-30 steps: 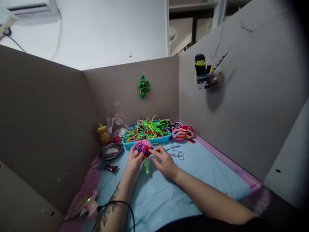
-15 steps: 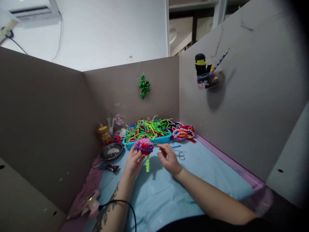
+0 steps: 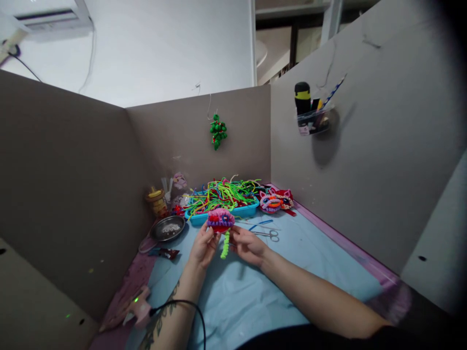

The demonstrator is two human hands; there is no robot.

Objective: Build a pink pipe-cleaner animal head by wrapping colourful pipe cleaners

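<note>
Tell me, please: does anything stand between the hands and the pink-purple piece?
Nothing visible does. The left hand holds the pink-purple piece, and the right hand is at its other edge. A curled green strip hangs below the piece, between the hands.

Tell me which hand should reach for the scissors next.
Right hand, I'd judge: it is nearer the scissors, while the left hand grips the pink-and-purple craft piece.
</note>
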